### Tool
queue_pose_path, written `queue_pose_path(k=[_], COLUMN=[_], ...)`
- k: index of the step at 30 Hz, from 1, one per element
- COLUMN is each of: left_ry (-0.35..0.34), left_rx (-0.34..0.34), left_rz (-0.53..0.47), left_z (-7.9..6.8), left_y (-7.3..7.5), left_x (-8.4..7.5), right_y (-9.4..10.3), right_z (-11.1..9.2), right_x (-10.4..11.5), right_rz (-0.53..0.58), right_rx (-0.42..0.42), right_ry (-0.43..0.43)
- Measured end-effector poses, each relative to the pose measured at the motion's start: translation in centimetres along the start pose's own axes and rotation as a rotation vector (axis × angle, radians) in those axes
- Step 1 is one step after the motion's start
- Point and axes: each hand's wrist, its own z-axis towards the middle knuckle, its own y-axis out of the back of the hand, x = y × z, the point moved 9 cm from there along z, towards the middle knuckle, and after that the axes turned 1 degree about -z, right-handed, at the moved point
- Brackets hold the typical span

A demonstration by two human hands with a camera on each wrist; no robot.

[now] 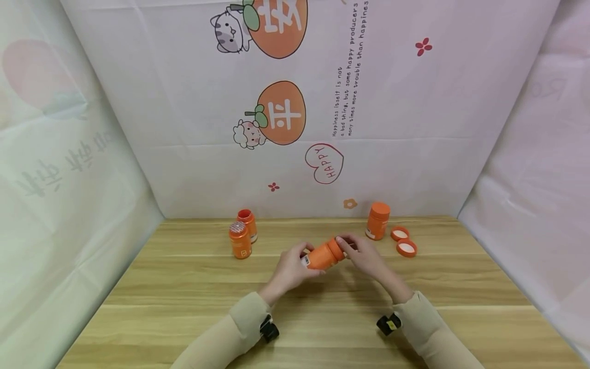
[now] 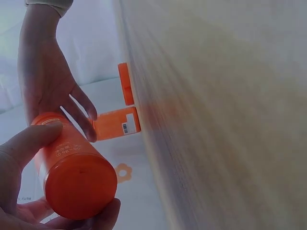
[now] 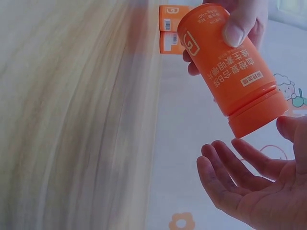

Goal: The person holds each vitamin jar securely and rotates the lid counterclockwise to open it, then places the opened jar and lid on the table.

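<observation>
An orange pill bottle (image 1: 321,257) is held tilted above the table, its lidded end up and to the right in the head view. My left hand (image 1: 290,267) grips its body, fingers on one side and thumb on the other. The orange screw cap (image 3: 259,115) is on the bottle. By that cap is my right hand (image 1: 365,254), fingers spread and loosely bent. Its thumb (image 3: 288,127) is at the cap's rim, while the other fingers stand apart from the cap in the right wrist view.
Two lidless orange bottles stand at the back left; the front bottle (image 1: 240,242) has a silvery seal, the rear bottle (image 1: 249,223) an open mouth. At the back right stand a capped bottle (image 1: 378,221) and two loose caps (image 1: 406,249), white insides up. A printed cloth (image 1: 392,169) hangs behind.
</observation>
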Motion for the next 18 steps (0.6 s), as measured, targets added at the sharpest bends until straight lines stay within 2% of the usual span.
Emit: queue_pose_path(k=[6, 11, 18], left_ry=[0.005, 0.016, 0.015], left_rx=[0.016, 0.013, 0.001], left_rz=[0.007, 0.012, 0.015], left_z=[-0.6, -1.1, -1.7], left_y=[0.1, 0.3, 0.5], left_x=[0.2, 0.4, 0.2], right_y=[-0.4, -1.1, -2.3], right_z=[-0.4, -0.7, -0.9], right_x=[0.6, 0.6, 1.4], right_rz=[-0.028, -0.034, -0.038], right_rx=[0.013, 0.055, 0.099], right_ry=[0.017, -0.023, 0.008])
